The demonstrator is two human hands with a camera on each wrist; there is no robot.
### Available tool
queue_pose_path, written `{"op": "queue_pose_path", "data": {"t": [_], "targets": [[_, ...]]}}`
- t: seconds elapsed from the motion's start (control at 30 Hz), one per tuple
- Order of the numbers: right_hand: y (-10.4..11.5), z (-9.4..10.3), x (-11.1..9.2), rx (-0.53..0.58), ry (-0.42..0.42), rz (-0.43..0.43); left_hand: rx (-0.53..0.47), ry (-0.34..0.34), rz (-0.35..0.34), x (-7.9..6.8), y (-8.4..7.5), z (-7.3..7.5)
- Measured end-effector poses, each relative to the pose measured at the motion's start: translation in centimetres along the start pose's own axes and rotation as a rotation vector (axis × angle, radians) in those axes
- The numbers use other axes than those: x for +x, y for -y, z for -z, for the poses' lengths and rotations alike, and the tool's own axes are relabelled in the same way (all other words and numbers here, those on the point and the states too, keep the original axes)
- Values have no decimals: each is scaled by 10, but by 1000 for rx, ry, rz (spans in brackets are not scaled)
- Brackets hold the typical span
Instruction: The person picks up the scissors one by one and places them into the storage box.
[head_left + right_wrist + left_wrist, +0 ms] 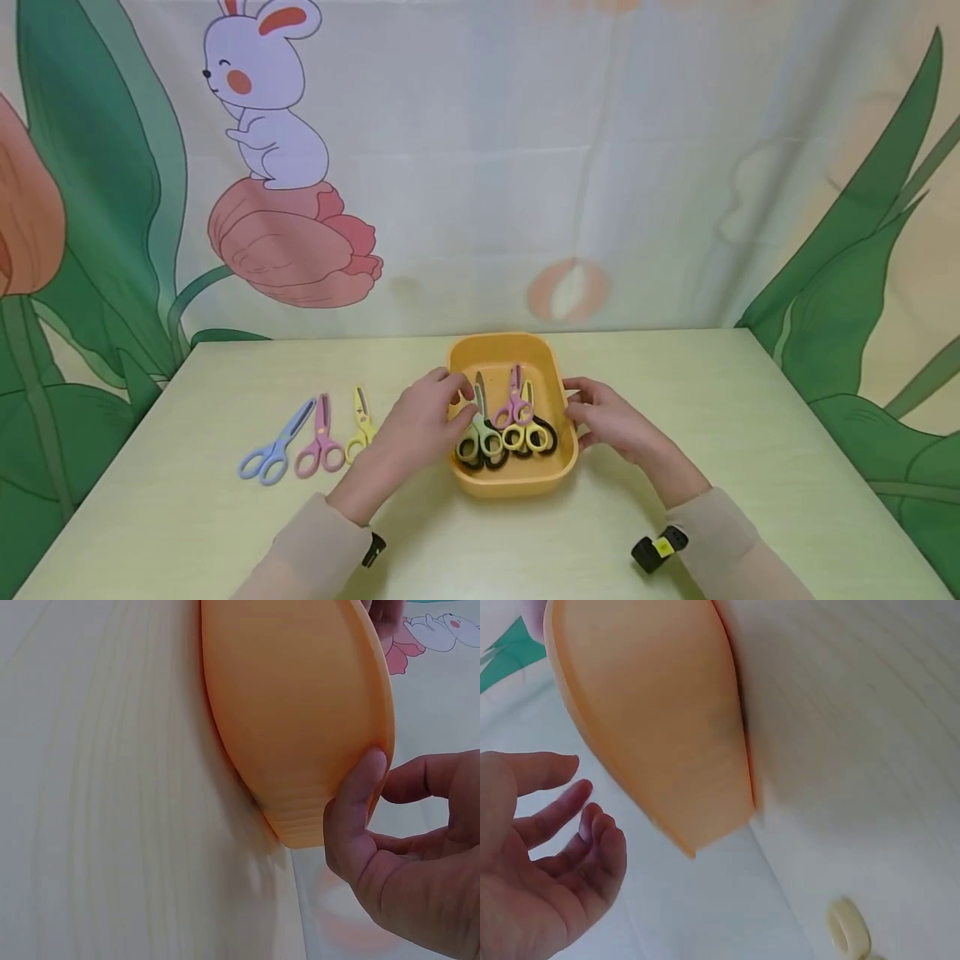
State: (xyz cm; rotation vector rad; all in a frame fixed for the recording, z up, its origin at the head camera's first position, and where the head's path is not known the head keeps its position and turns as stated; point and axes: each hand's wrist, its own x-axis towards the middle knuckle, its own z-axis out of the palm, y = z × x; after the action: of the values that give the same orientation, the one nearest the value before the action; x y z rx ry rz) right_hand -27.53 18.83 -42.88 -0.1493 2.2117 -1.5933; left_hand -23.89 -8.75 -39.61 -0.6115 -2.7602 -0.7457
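A yellow-orange plastic tray (517,487) holds several scissors. Among them are green scissors (480,435), pink scissors (515,408), yellow scissors (525,435) and black-handled ones partly hidden underneath. My left hand (423,417) is over the tray's left rim beside the green scissors; its fingers (551,776) are loosely bent with nothing between them. At the opposite side, my right hand (611,417) pinches the tray's right rim, one digit (352,802) lying against the outer wall.
Left of the tray, blue scissors (277,446), pink scissors (321,442) and yellow scissors (362,425) lie in a row on the pale wooden table (187,533). A printed curtain (465,208) hangs behind the table's far edge.
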Motion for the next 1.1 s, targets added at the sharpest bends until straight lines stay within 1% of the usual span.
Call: {"op": "queue_pose_path", "data": {"t": [0.13, 0.23, 0.37, 0.57, 0.67, 0.83, 0.9, 1.1], "targets": [[0, 0, -1, -2, 1, 0, 101, -20, 21, -6, 8, 7], [0, 1, -1, -9, 1, 0, 165, -6, 34, -9, 14, 8], [-1, 1, -2, -8, -1, -6, 195, 53, 80, -14, 19, 9], [0, 1, -5, -14, -3, -14, 259, 156, 190, -23, 29, 17], [1, 1, -5, -9, -3, -18, 302, 218, 243, -26, 35, 21], [3, 1, -5, -9, -5, -23, 343, 314, 329, -30, 44, 26], [3, 1, -5, -9, -3, -24, 345, 341, 352, -31, 47, 26], [1, 1, -5, -3, -5, -29, 358, 404, 378, -34, 51, 27]]}}
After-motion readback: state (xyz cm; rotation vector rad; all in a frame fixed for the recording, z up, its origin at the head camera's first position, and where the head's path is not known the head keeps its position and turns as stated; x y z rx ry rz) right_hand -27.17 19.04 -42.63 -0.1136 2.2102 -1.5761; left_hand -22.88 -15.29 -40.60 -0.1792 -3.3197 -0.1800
